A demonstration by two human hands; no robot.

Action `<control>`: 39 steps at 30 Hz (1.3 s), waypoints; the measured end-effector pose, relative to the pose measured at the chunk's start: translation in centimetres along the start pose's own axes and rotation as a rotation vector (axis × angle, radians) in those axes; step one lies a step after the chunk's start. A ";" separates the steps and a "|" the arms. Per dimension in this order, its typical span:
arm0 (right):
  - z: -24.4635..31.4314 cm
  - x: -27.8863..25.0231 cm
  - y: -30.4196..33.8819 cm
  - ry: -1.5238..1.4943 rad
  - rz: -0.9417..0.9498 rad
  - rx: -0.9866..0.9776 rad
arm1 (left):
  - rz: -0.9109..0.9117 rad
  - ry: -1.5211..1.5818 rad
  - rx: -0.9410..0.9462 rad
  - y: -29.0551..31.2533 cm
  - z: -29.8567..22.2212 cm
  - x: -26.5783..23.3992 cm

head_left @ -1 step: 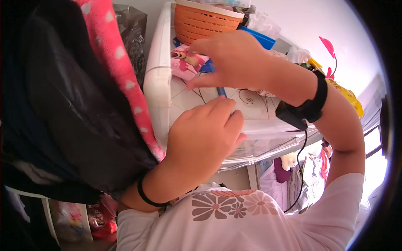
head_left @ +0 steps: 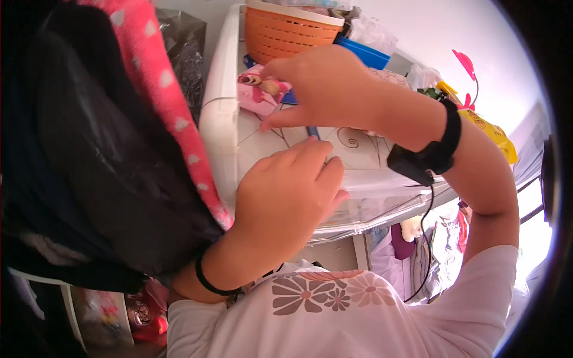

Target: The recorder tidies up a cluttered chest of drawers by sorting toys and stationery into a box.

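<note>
My right hand [head_left: 328, 83] is stretched over the white cabinet top [head_left: 262, 143], thumb and fingers apart. Its fingertips are at a pink pouch [head_left: 258, 98] with a cartoon print; whether they touch it I cannot tell. Close to the cabinet's front edge, my left hand [head_left: 286, 185] has its fingers curled under, so whatever they hold is hidden. A narrow blue strip [head_left: 313, 132] shows just beyond its fingertips. Partly covered by the right hand, something blue [head_left: 289, 98] lies beside the pouch.
An orange basket [head_left: 289, 36] stands at the back, with a blue container [head_left: 364, 52] to its right. A yellow bag [head_left: 492, 134] sits at the far right. Dark clothing [head_left: 119, 155] and a pink dotted cloth [head_left: 164, 77] hang on the left. A black cable [head_left: 425, 232] trails from the right wrist device.
The view has shifted slightly, moving the cabinet and both hands a little leftward in the picture. Neither hand's grip has visibly changed.
</note>
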State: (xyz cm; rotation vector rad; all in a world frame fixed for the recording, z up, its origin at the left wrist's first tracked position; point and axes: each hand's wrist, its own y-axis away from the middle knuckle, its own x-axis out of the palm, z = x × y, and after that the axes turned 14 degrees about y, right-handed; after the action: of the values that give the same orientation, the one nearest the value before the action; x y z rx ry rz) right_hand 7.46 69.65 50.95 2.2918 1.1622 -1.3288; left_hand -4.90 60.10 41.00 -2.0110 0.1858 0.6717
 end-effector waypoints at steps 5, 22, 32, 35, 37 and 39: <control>0.8 1.0 0.1 0.065 -0.101 -0.015 | 0.024 0.008 0.077 -0.4 -0.4 -0.1; -18.1 -7.5 22.7 0.350 -0.025 0.986 | 0.020 -0.069 -0.005 -0.9 -1.1 0.1; -19.5 -3.9 21.9 0.352 0.144 1.092 | 0.016 -0.068 0.030 -0.8 -0.6 0.0; -17.4 -2.3 20.2 0.386 0.450 1.000 | -0.011 -0.066 0.045 -0.7 -0.6 0.0; -16.6 -3.2 18.7 0.413 0.472 0.959 | -0.011 -0.038 0.043 -0.7 -0.6 0.0; -17.5 -3.5 19.6 0.456 0.516 0.947 | -0.017 -0.032 0.064 -0.7 -0.5 0.1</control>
State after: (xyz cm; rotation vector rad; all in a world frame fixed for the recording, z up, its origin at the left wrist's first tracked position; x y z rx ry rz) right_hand 31.83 64.87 60.24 3.3360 -0.1339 -1.3214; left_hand -4.30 60.05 41.68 -1.9373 0.1696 0.6787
